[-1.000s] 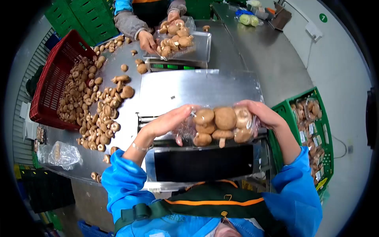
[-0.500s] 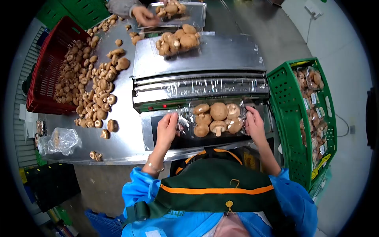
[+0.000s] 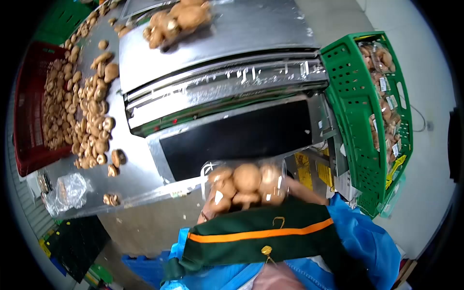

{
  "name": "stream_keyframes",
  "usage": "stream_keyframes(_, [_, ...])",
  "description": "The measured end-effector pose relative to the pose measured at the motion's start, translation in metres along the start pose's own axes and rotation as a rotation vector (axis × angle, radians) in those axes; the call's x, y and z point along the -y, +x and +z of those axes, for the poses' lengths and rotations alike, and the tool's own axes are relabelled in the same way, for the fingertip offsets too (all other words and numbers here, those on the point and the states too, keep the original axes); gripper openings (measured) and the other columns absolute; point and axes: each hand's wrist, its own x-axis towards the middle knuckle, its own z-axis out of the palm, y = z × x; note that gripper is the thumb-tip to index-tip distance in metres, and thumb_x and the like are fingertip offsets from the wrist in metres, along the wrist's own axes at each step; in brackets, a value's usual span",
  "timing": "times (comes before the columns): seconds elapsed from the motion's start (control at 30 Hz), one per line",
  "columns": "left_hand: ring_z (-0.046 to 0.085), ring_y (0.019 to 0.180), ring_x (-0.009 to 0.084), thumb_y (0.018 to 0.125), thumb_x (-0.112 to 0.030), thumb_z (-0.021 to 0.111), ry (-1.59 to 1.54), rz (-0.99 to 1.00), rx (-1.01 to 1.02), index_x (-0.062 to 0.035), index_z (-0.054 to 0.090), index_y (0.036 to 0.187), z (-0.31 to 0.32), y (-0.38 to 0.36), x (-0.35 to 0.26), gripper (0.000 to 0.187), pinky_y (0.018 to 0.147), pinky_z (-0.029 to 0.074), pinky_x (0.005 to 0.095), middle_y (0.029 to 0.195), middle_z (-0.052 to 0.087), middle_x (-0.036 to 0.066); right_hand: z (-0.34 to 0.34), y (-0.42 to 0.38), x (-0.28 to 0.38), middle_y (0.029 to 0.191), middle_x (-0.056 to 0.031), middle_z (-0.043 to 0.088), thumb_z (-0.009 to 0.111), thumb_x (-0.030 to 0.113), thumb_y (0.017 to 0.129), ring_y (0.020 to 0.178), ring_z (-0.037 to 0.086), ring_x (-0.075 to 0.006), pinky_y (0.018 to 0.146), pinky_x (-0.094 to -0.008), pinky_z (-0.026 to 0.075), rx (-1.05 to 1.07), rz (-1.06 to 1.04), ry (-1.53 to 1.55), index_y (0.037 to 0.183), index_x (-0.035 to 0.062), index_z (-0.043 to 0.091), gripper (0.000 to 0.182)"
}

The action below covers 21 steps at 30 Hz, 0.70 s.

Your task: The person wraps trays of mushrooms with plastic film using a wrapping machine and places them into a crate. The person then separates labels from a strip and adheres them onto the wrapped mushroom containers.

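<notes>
A film-wrapped pack of mushrooms [image 3: 247,179] is up against the front of my dark green apron, off the wrapping machine. My left hand [image 3: 209,209] supports its left side, mostly hidden behind the pack. At its right edge is my right hand [image 3: 291,187], with the fingers out of sight behind the wrapped mushrooms. Beyond the pack lies the machine's black plate [image 3: 237,137], with the metal film rollers [image 3: 222,84] behind it. Another pile of mushrooms [image 3: 176,21] sits on the machine's steel top.
Loose mushrooms [image 3: 92,111] spread over the steel table beside a red crate [image 3: 29,106]. Crumpled plastic film [image 3: 67,191] lies near the table's front left. A green crate [image 3: 345,116] on the right holds several wrapped, labelled packs.
Both hands have drawn the wrapped mushrooms off the black plate and back toward my body. My view has shifted, and the co-worker's hand is out of sight.
</notes>
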Motion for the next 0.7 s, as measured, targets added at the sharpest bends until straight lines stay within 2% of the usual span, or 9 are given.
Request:
stream_keyframes(0.17, [0.052, 0.086, 0.0195, 0.086, -0.018, 0.054, -0.398, -0.16, 0.581, -0.0055, 0.046, 0.11, 0.037, 0.006, -0.024, 0.028, 0.075, 0.043, 0.0303, 0.107, 0.052, 0.013, 0.025, -0.043, 0.018, 0.134, -0.0095, 0.037, 0.061, 0.022, 0.083, 0.124, 0.035, -0.0198, 0.104, -0.0328, 0.026, 0.489, -0.072, 0.771, 0.136, 0.0033, 0.025, 0.068])
stream_keyframes(0.23, [0.052, 0.094, 0.0223, 0.086, -0.016, 0.054, -0.15, -0.099, 0.675, -0.0056, 0.043, 0.114, 0.074, 0.016, -0.046, 0.032, 0.081, 0.043, 0.0327, 0.115, 0.051, 0.015, 0.016, -0.058, 0.036, 0.137, -0.0088, 0.033, 0.07, 0.023, 0.074, 0.126, 0.031, -0.0172, 0.106, -0.033, 0.021, 0.271, -0.352, -0.177, 0.137, 0.0033, 0.024, 0.08])
stream_keyframes(0.33, [0.053, 0.097, 0.019, 0.083, -0.004, 0.056, 0.905, 0.616, 0.364, -0.0025, 0.052, 0.104, 0.158, -0.012, -0.134, 0.022, 0.086, 0.043, 0.0285, 0.111, 0.05, 0.013, 0.028, -0.093, 0.089, 0.131, -0.0092, 0.04, 0.072, 0.017, 0.068, 0.122, 0.037, -0.0164, 0.104, -0.0308, 0.026, 0.071, -0.65, -0.135, 0.134, 0.0019, 0.031, 0.08])
stream_keyframes(0.37, [0.052, 0.099, 0.0195, 0.08, -0.002, 0.057, 0.9, 0.714, -0.024, -0.0042, 0.05, 0.113, 0.149, -0.005, -0.154, 0.033, 0.085, 0.043, 0.0281, 0.112, 0.051, 0.012, 0.024, -0.111, 0.107, 0.129, -0.0095, 0.043, 0.076, 0.02, 0.062, 0.119, 0.041, -0.0174, 0.101, -0.0307, 0.032, -0.122, -0.77, -0.191, 0.131, 0.0012, 0.036, 0.081])
stream_keyframes(0.4, [0.049, 0.106, 0.0202, 0.082, -0.006, 0.057, 0.926, 1.22, 0.093, -0.0061, 0.048, 0.119, 0.149, 0.016, -0.193, 0.038, 0.087, 0.042, 0.0297, 0.115, 0.05, 0.012, -0.005, -0.127, 0.118, 0.127, -0.0102, 0.045, 0.072, 0.028, 0.068, 0.117, 0.044, -0.0204, 0.099, -0.0339, 0.035, -0.069, -1.019, -0.147, 0.127, 0.0017, 0.04, 0.072])
stream_keyframes(0.43, [0.044, 0.112, 0.0217, 0.085, -0.011, 0.056, 1.304, 1.585, -0.373, -0.0038, 0.047, 0.121, 0.141, 0.032, -0.246, 0.038, 0.092, 0.039, 0.0338, 0.118, 0.05, 0.011, -0.035, -0.142, 0.129, 0.126, -0.011, 0.046, 0.068, 0.035, 0.074, 0.115, 0.046, -0.0234, 0.097, -0.0372, 0.038, 0.005, -1.264, -0.106, 0.124, 0.0022, 0.044, 0.065])
stream_keyframes(0.5, [0.047, 0.109, 0.0244, 0.089, -0.022, 0.05, 1.553, 1.762, -0.701, -0.0008, 0.044, 0.123, 0.111, 0.061, -0.337, 0.04, 0.096, 0.034, 0.0383, 0.122, 0.05, 0.011, -0.094, -0.203, 0.16, 0.12, -0.014, 0.052, 0.039, 0.053, 0.088, 0.109, 0.051, -0.0282, 0.093, -0.0434, 0.041, -0.233, -1.368, 0.169, 0.123, 0.0037, 0.046, 0.061])
stream_keyframes(0.63, [0.052, 0.105, 0.0229, 0.088, -0.041, 0.045, 1.072, 0.715, -0.612, -0.0041, 0.041, 0.128, 0.041, 0.098, -0.414, 0.055, 0.08, 0.044, 0.0362, 0.123, 0.05, 0.011, -0.218, -0.297, 0.258, 0.115, -0.0137, 0.055, 0.044, 0.054, 0.086, 0.106, 0.053, -0.0288, 0.093, -0.0459, 0.04, -0.603, -1.17, 0.339, 0.117, 0.0067, 0.052, 0.057])
stream_keyframes(0.7, [0.051, 0.108, 0.0213, 0.089, -0.038, 0.045, 0.833, 0.675, -0.378, -0.0036, 0.04, 0.129, 0.035, 0.103, -0.406, 0.053, 0.084, 0.044, 0.0346, 0.126, 0.048, 0.01, -0.327, -0.305, 0.289, 0.107, -0.0117, 0.058, 0.044, 0.054, 0.086, 0.091, 0.058, -0.027, 0.081, -0.0445, 0.048, -0.687, -1.151, 0.246, 0.115, 0.007, 0.053, 0.056])
